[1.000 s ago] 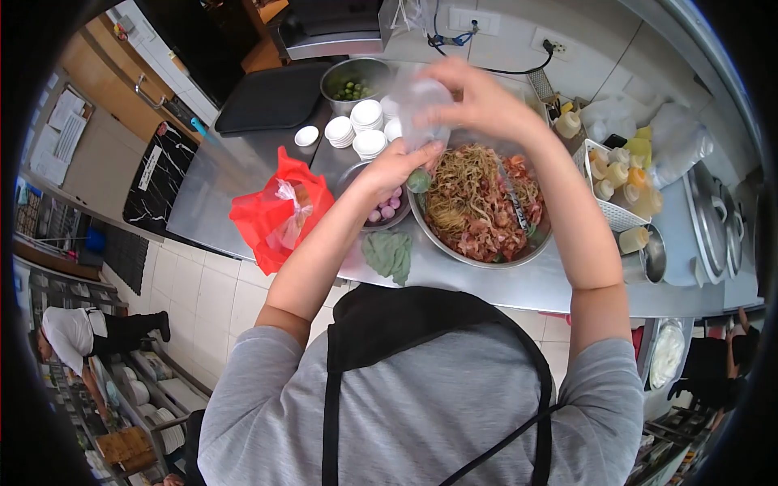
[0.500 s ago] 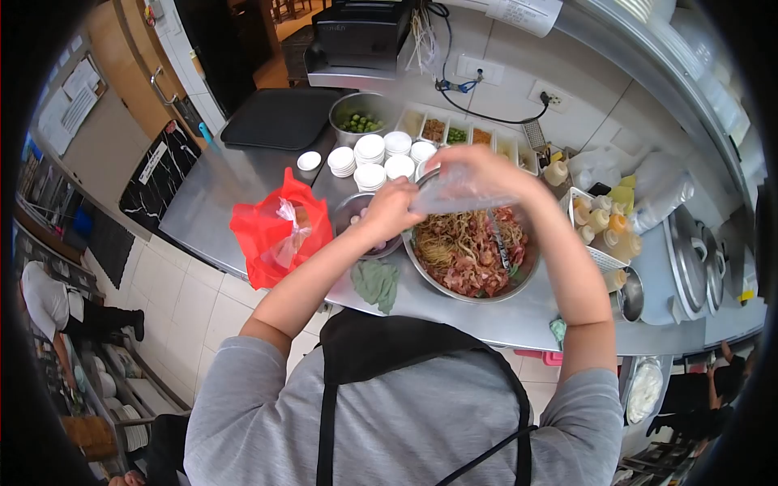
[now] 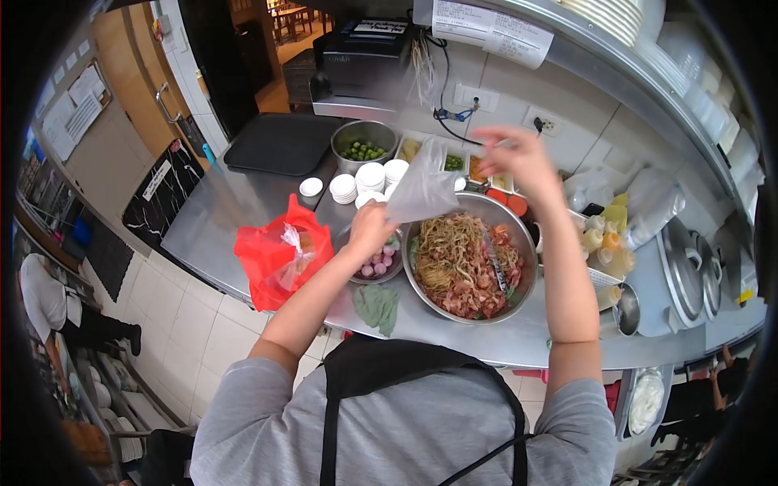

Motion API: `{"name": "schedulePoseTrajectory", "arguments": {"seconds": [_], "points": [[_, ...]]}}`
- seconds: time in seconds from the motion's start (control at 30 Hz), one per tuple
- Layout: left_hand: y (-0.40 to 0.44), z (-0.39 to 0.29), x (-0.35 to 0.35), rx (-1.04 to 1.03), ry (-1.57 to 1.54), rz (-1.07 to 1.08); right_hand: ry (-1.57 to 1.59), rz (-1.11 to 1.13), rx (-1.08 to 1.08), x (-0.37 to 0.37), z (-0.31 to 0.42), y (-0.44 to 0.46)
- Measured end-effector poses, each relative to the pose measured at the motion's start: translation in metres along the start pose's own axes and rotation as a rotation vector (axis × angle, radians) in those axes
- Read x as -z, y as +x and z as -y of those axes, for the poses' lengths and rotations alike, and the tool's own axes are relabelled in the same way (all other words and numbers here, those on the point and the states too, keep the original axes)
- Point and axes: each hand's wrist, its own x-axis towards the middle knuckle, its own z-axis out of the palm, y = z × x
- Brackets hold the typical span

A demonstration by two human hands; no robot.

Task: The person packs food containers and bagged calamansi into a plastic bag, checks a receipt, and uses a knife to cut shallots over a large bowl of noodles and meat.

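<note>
My left hand (image 3: 373, 229) is closed on one end of a clear plastic bag (image 3: 425, 188), above a bowl of small purple onions (image 3: 378, 264). The bag spreads up and to the right, over the back rim of a large steel bowl (image 3: 412, 285) of noodles (image 3: 447, 253) and reddish meat (image 3: 470, 293). Tongs (image 3: 493, 263) lie in that bowl. My right hand (image 3: 515, 158) is raised to the right of the bag, apart from it, with its fingers spread and slightly blurred.
A red bag (image 3: 284, 257) and a green cloth (image 3: 377, 309) lie at the left and front. Behind are white cup stacks (image 3: 370, 176), a pot of green limes (image 3: 362, 151) and a black tray (image 3: 274, 144). Sauce bottles (image 3: 604, 243) stand right. A person (image 3: 49, 300) is far left.
My right hand has come off the bag and moved up and right. The bag now hangs from my left hand alone. The view has tilted upward, showing more of the wall and shelf.
</note>
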Motion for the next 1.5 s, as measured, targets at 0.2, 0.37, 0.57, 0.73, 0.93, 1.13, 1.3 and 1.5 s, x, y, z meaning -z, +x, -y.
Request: {"name": "schedulePoseTrajectory", "arguments": {"seconds": [0.2,0.37,0.57,0.73,0.93,1.13,1.3,1.5], "points": [[0.016,-0.004,0.012,-0.085,0.347,0.063,-0.578,0.017,0.571,-0.068,0.000,-0.034],[0.047,-0.027,0.046,-0.590,0.598,-0.078,-0.942,0.087,0.293,-0.095,-0.118,-0.005],[0.062,-0.009,0.089,-0.783,0.534,-0.101,0.077,0.431,-0.136,-0.083,-0.075,-0.049],[0.058,-0.019,0.091,-0.727,0.462,-0.069,-0.189,0.369,0.195,-0.048,-0.039,-0.064],[0.051,-0.041,0.060,-0.020,-0.193,0.610,-0.900,-0.205,0.707,-0.020,-0.075,-0.026],[0.053,-0.063,0.000,0.521,-1.310,0.390,-0.246,-0.290,0.337,-0.096,-0.196,-0.011],[0.019,-0.019,-0.027,0.239,-0.368,-0.040,-0.364,-0.146,0.241,-0.147,-0.188,-0.047],[-0.020,-0.052,0.001,0.218,-0.297,0.060,-0.186,-0.192,0.171,-0.105,-0.187,-0.036]]}}
